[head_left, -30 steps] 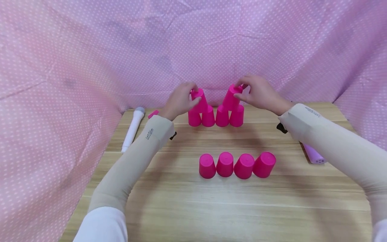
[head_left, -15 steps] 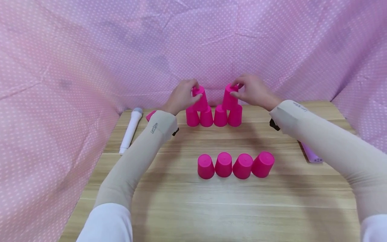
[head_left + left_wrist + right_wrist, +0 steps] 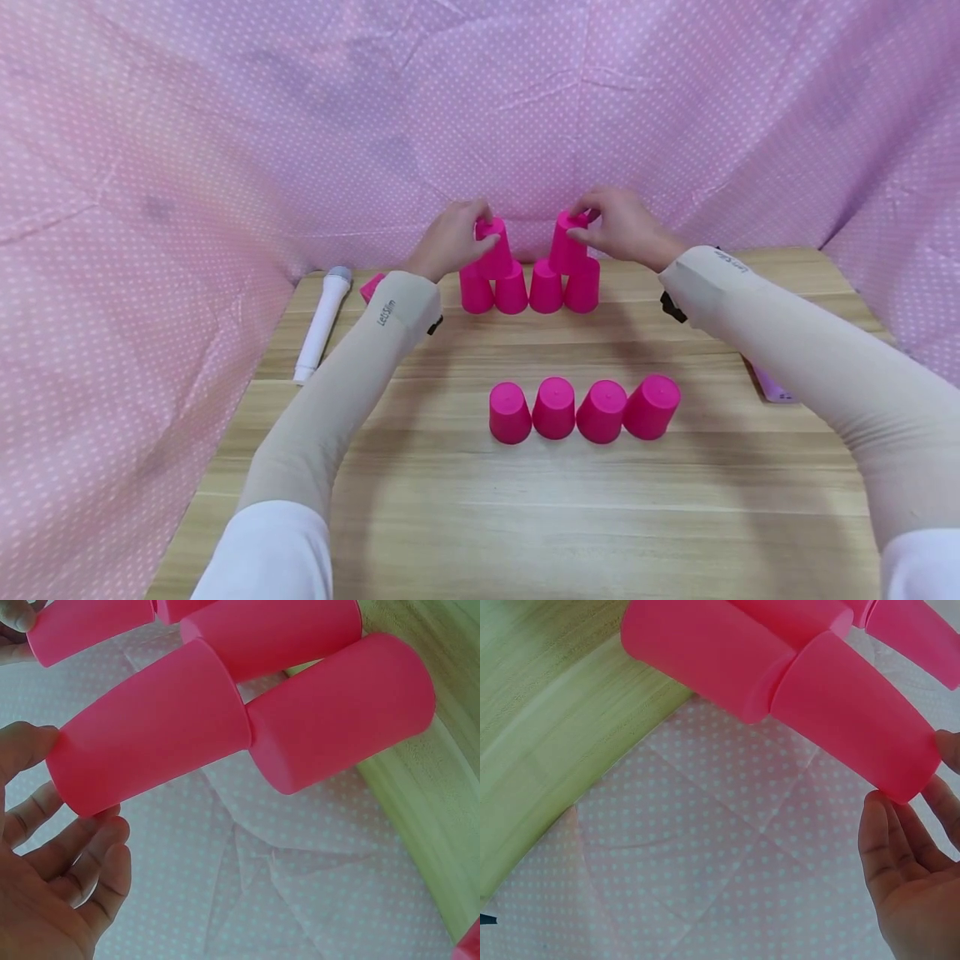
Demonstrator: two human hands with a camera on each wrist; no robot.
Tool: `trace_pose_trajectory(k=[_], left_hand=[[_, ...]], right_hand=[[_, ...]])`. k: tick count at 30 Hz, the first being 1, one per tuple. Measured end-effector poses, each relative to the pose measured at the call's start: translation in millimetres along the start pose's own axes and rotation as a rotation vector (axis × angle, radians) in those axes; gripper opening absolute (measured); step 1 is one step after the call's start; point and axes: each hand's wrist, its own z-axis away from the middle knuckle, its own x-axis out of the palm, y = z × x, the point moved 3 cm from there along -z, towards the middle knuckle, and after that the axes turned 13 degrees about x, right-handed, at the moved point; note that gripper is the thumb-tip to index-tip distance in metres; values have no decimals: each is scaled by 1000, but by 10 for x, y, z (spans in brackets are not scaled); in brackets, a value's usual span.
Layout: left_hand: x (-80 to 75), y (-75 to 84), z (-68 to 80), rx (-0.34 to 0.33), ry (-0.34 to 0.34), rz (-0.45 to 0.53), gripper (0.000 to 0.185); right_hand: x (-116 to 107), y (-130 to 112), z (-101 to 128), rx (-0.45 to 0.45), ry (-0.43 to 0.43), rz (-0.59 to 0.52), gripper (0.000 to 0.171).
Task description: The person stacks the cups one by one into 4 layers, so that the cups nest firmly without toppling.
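Your left hand [image 3: 450,242] and right hand [image 3: 626,227] each pinch an upper pink cup [image 3: 492,247] on the far four-cup row [image 3: 528,292]. Seat both centred across the rims, then let go straight.

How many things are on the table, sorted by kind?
Pink cups: 10, of which 4 in the near row, 4 in the far base row, 1 top cup under the left hand, 1 top cup under the right hand
White microphone: 1
Lilac item at the right edge: 1
Small pink item behind the left sleeve: 1
Total: 13
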Motion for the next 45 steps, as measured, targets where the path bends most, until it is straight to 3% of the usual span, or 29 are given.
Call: trace_pose_trajectory(k=[6, 13, 18, 21, 25, 29, 35, 41, 45], left_hand=[[-27, 14, -10, 23, -9, -33, 29], [-34, -9, -4, 3, -20, -13, 30], [-68, -7, 52, 22, 2, -17, 33], [-135, 32, 138, 67, 41, -42, 33], [-223, 125, 315, 186, 91, -76, 32], [-260, 295, 582, 321, 105, -128, 33], [-153, 533, 1028, 504, 90, -144, 31], [110, 693, 1408, 538, -15, -74, 36], [312, 765, 1570, 530, -109, -63, 39]], right_hand=[[3, 2, -27, 5, -12, 10, 26], [-2, -15, -25, -6, -31, -12, 27], [-95, 5, 48, 5, -23, -41, 32], [-184, 5, 144, -32, 11, -34, 33], [-285, -10, 336, -115, 68, 0, 30], [-323, -30, 593, -218, 108, 29, 30], [-215, -57, 1062, -349, 94, 59, 36], [-40, -84, 1518, -459, -2, 105, 36], [91, -98, 1764, -446, -78, 140, 34]])
